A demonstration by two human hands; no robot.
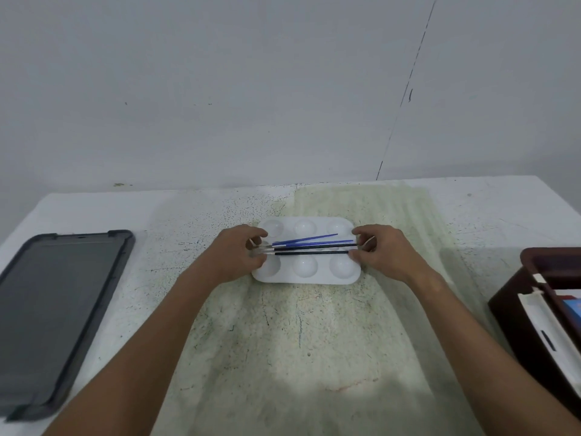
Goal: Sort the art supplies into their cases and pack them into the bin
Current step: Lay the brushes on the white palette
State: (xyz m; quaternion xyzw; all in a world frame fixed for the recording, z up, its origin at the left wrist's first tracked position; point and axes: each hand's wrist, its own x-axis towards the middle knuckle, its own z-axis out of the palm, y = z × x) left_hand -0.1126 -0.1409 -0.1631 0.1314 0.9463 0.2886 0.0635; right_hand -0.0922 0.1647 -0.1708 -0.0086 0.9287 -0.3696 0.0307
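A bundle of paintbrushes (pixel 309 245), two blue and two black, is held level just above a white palette (pixel 306 273) on the counter (pixel 314 341). The bristle ends are pinched in the left hand (pixel 242 251); the handle tips are pinched in the right hand (pixel 382 251). A dark bin (pixel 534 309) stands at the right edge, well apart, and a grey lid (pixel 53 309) lies at the left.

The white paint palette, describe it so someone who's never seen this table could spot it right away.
On the stained table, look at the centre, between the left hand and the right hand. The paint palette is the white tray with round wells, with blue and black brushes lying across it.
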